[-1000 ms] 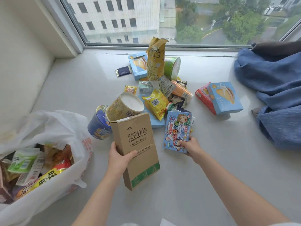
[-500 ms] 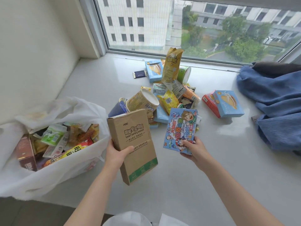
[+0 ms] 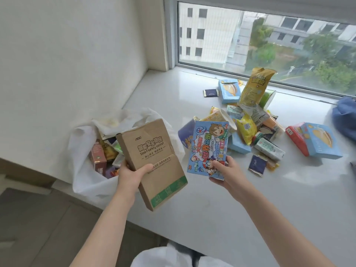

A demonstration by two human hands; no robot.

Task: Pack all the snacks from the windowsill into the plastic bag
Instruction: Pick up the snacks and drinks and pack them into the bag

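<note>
Brown box (image 3: 152, 160) in left hand (image 3: 131, 176), cartoon box (image 3: 209, 149) in right hand (image 3: 227, 173)

Brown carton (image 3: 152, 162) held tilted over white plastic bag (image 3: 84, 170), partly filled, mouth open. Blue cartoon box (image 3: 209, 149) held upright beside it. Remaining snack pile (image 3: 248, 120) scattered on windowsill (image 3: 231, 199).

Crumpled blue fabric garment (image 3: 344, 116) lies at far right; glass window (image 3: 269, 39) spans the far side; plain white wall (image 3: 67, 54) stands left
</note>
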